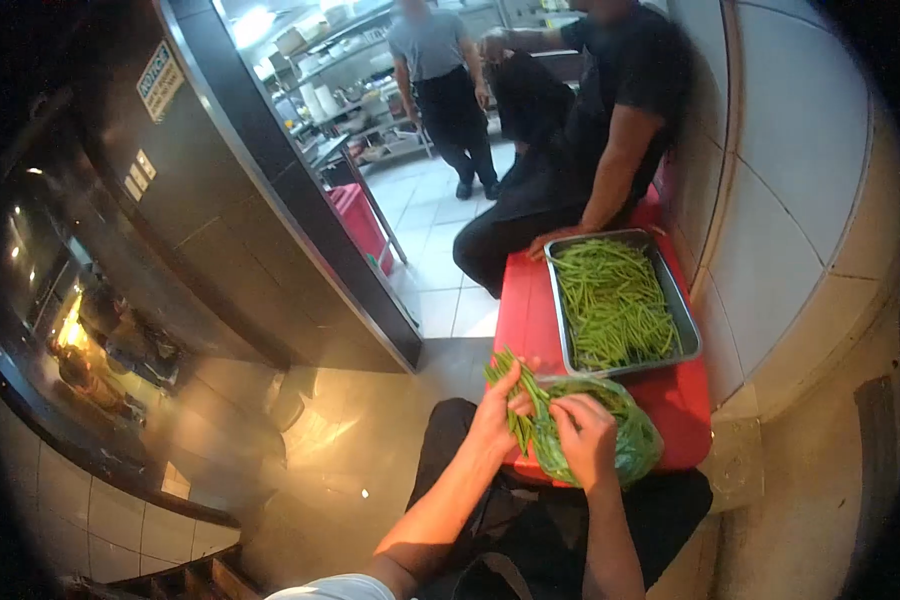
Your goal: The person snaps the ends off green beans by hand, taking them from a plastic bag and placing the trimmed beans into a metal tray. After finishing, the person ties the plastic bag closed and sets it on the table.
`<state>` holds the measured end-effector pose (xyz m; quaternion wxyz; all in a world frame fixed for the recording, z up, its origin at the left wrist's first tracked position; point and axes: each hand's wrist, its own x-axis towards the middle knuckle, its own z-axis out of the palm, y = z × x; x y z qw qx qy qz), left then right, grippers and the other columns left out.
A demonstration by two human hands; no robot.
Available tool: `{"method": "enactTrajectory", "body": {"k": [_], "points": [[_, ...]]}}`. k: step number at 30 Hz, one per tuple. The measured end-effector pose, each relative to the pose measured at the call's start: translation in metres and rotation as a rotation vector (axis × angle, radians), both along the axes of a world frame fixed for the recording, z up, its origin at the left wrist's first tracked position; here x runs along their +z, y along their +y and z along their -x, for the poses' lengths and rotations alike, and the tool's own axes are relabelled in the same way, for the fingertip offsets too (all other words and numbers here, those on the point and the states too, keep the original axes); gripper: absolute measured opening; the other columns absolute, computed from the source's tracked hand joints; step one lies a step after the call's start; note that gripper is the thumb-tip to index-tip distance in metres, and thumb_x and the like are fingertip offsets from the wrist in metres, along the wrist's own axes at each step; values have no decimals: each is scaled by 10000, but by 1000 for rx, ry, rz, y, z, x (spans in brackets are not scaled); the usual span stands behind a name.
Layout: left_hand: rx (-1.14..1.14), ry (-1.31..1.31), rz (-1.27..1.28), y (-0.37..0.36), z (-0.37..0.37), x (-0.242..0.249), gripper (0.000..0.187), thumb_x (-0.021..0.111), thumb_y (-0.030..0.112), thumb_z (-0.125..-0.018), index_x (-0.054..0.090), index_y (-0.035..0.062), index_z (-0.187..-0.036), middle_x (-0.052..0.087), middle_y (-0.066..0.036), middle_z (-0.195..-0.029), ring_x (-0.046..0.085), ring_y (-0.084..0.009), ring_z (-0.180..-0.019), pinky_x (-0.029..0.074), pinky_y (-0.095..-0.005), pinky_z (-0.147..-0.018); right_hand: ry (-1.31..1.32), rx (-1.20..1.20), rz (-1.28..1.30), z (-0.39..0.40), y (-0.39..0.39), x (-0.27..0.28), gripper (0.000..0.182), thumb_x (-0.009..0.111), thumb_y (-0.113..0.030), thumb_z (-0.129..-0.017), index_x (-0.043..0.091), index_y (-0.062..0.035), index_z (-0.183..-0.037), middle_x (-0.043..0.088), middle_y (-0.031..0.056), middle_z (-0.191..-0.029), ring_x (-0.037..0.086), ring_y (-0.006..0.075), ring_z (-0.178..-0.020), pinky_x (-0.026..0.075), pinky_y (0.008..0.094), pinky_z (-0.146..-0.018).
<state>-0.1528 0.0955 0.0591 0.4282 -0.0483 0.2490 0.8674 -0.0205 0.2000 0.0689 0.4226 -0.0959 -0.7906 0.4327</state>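
My left hand [497, 405] is wrapped round a bunch of green beans [520, 415], whose ends stick out above and below the fingers. Just to its right, my right hand [585, 428] has its fingers pinched together at the bunch's right side; what they hold is too small to make out. Below and behind both hands lies a green plastic bag [638, 435] on the red bench [680, 400]. Beyond the bag, a metal tray [568, 345] full of green beans [615, 300] rests on the same bench.
A seated person [610, 130] in dark clothes leans a hand on the bench beside the tray. Another person [440, 80] stands in the kitchen behind. A red bin [358, 225] is past the doorway. Tiled wall [790, 200] borders the bench on the right.
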Motion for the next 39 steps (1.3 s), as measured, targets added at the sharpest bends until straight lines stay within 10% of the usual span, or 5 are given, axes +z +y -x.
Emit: {"method": "enactTrajectory", "body": {"k": [2, 11, 17, 23, 39], "points": [[58, 36, 43, 2, -11, 17, 239, 604, 279, -1015, 666, 73, -1120, 588, 35, -754, 374, -20, -495, 320, -178, -444, -3, -25, 1, 0, -1, 2, 70, 697, 6, -834, 681, 30, -898, 683, 150, -870, 672, 316, -803, 525, 377, -702], [99, 477, 241, 12, -50, 20, 191, 601, 201, -1005, 597, 38, -1104, 717, -102, -1024, 406, -63, -491, 352, -230, -465, -65, -187, 78, 1, -1, -13, 58, 640, -20, -878, 665, 24, -907, 670, 165, -829, 652, 356, -779, 505, 432, -704], [144, 567, 371, 20, -71, 20, 218, 604, 199, -1003, 605, 12, -1113, 719, -106, -994, 430, -60, -503, 393, -243, -469, -99, -33, 910, 4, 8, -37, 98, 650, -30, -900, 692, 47, -943, 707, 149, -805, 667, 254, -678, 504, 386, -649], [131, 666, 416, 17, -70, 18, 220, 601, 193, -1009, 676, -6, -1066, 597, -12, -671, 414, -57, -495, 367, -248, -473, -155, -246, 315, 5, 5, -42, 150, 664, -89, -939, 703, 55, -926, 683, 63, -785, 630, 143, -676, 512, 303, -591], [82, 734, 381, 15, -76, -4, 138, 646, 143, -981, 657, 14, -1028, 567, -5, -638, 456, -73, -483, 359, -243, -456, 162, 358, 1724, 8, 29, -57, 108, 640, -58, -923, 659, 24, -990, 659, 78, -863, 585, 131, -666, 479, 257, -628]]}}
